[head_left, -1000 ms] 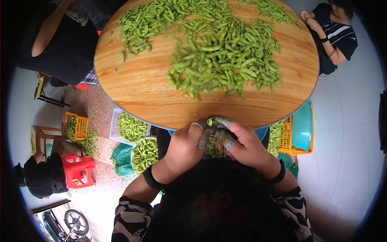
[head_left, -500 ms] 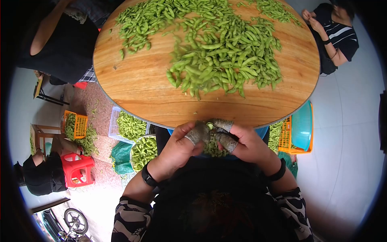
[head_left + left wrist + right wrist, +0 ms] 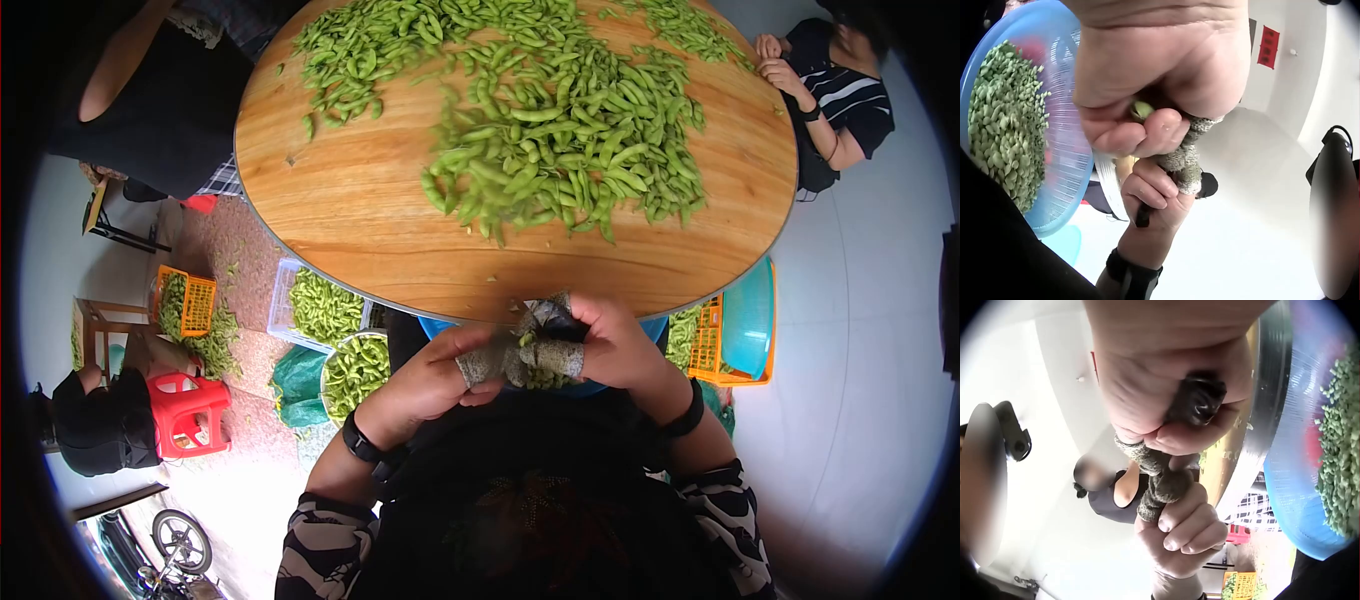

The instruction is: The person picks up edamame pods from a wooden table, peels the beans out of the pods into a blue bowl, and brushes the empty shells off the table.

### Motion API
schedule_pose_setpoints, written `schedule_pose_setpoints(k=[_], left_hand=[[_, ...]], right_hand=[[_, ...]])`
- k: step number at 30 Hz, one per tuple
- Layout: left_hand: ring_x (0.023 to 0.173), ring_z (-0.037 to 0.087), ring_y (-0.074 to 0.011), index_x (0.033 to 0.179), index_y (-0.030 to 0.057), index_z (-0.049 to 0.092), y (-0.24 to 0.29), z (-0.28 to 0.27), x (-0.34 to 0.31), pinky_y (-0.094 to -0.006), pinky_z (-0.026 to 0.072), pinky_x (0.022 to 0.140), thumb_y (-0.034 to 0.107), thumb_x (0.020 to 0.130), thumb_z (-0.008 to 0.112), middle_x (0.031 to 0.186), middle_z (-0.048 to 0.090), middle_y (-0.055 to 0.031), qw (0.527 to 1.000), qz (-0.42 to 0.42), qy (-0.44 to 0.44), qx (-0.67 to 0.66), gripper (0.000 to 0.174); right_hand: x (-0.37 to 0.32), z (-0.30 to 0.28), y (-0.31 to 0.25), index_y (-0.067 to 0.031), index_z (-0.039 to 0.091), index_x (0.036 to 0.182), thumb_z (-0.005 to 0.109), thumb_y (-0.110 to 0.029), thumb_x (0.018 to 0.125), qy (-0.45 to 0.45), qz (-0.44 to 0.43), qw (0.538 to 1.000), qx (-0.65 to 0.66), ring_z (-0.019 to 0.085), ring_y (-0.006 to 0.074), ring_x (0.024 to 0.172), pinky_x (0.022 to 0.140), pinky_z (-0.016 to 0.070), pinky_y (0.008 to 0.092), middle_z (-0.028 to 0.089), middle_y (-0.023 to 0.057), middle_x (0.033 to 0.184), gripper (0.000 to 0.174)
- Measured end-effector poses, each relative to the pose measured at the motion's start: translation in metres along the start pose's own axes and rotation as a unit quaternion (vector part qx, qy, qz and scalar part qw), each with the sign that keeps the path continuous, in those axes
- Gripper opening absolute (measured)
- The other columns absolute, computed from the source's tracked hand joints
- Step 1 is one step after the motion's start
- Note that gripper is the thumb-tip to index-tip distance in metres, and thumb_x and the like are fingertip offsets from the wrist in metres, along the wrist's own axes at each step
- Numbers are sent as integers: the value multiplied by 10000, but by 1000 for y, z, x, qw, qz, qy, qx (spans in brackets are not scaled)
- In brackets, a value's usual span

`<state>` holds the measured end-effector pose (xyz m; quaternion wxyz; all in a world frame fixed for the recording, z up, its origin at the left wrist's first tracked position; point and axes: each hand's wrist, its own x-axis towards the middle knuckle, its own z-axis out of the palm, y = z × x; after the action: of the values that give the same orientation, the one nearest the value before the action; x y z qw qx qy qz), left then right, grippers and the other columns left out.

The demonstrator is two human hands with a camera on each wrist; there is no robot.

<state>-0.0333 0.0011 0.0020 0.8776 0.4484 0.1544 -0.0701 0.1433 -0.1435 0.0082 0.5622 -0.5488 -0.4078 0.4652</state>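
We gripped a green pod (image 3: 1142,110) in our curled left hand (image 3: 1160,69) and a small black thing (image 3: 1200,399) in our curled right hand (image 3: 1172,375). Our wrapped fingers (image 3: 1190,179) touched, near the edge of the big wooden table (image 3: 330,200). Below, a blue basket (image 3: 1063,178) held little green beans (image 3: 1004,125). Many more pods (image 3: 570,130) lay on the table.

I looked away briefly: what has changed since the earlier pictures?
The left hand has drawn slightly outward to its left and toward the body; the green bit at the fingertips sits lower. I cannot tell whether anything was let go. The person at the right has brought their hands nearer the table. The heaped pods stayed put.
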Motion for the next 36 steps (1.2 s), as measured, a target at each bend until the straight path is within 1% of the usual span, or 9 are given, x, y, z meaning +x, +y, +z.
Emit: schedule_pose_setpoints(k=[5,8,14,19,21,23,26,29,36], left_hand=[[584,427,-74,1193,20,562,2,-6,-2,-214,343,519,21,874,484,730,509,-1,994,-50,-51,-84,328],[711,502,-81,1156,9,586,2,-1,-1,-217,413,637,-6,877,492,824,580,-13,992,10,21,124,295],[798,523,-78,1105,7,618,4,-2,-6,-223,437,723,20,920,500,887,609,-12,978,81,70,178,220],[532,386,-18,1027,55,625,13,-20,-23,-184,290,480,163,974,523,671,497,70,941,189,226,168,157],[515,382,-10,1108,42,622,9,-46,-31,-180,292,469,123,967,532,688,526,61,854,252,357,281,186],[717,651,-178,1084,32,620,22,-69,-51,-307,491,619,72,887,629,839,680,-110,731,153,493,447,201],[863,631,-417,1273,40,522,23,-113,-75,-462,513,712,94,835,671,999,649,-214,552,76,550,622,465],[1049,573,-417,1228,21,556,26,-124,-82,-452,490,867,102,813,695,1188,563,-227,337,115,574,737,445],[842,618,-322,999,43,671,45,-34,7,-384,520,732,18,753,710,972,627,-142,551,364,401,635,251]], right_hand=[[5,4,-8,-11,631,967,731,-99,806,-38,10,998,50,616,104,742,694,501,266,665,38,837,209],[3,15,-18,-30,576,865,745,-171,706,11,-77,934,-349,611,344,647,554,491,383,591,163,719,272],[5,32,-8,-33,624,980,733,-139,721,115,-80,893,-427,644,349,705,603,514,415,638,151,781,300],[10,18,-19,-40,656,983,706,-55,752,117,-60,883,-451,661,313,749,642,533,369,647,136,876,237],[12,16,-23,-43,671,958,723,-62,754,60,-100,879,-461,659,291,786,661,533,351,635,127,951,211],[25,15,-22,-42,672,958,734,-82,753,106,-128,860,-483,657,284,808,666,532,352,626,123,982,218],[55,3,-15,-39,662,951,712,-66,741,188,-149,806,-541,643,292,816,666,531,362,611,121,1011,217],[71,-3,-15,-32,654,950,686,-35,730,191,-129,783,-577,635,303,800,668,530,362,608,126,999,222],[38,-13,-12,-18,638,953,664,15,719,246,-185,887,-344,643,302,751,665,524,344,645,141,908,238]])
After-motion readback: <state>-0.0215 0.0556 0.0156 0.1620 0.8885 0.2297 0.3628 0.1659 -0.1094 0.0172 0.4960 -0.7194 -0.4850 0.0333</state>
